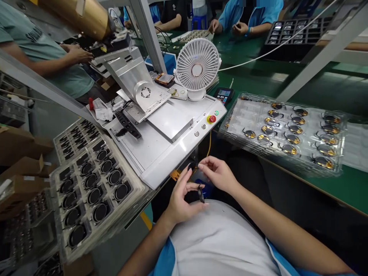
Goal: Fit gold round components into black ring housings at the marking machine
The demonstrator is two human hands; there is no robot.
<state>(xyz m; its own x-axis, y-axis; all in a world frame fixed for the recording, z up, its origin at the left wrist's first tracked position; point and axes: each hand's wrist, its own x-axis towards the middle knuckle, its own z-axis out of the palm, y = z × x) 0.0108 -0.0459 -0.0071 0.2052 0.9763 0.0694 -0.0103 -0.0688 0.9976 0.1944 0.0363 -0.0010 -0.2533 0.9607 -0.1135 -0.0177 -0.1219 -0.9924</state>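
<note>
My left hand [181,199] curls at the lower middle of the view, its fingertips shut on a small black ring [200,194] that stands on edge. My right hand [218,174] is just above it, with its fingers curved and slightly apart and no part visibly between them. A dark round piece [191,166] shows at the tip of a left-hand finger, close to the right fingertips and against the front edge of a white machine base [169,161]. I cannot tell which hand holds this piece.
At left, stacked plastic trays [92,195] hold black round parts. At right, a clear tray [281,134] holds gold round parts with black leads. A white fan [197,65] and red stop button [212,119] stand on the machine. Co-workers sit beyond the green bench [287,73].
</note>
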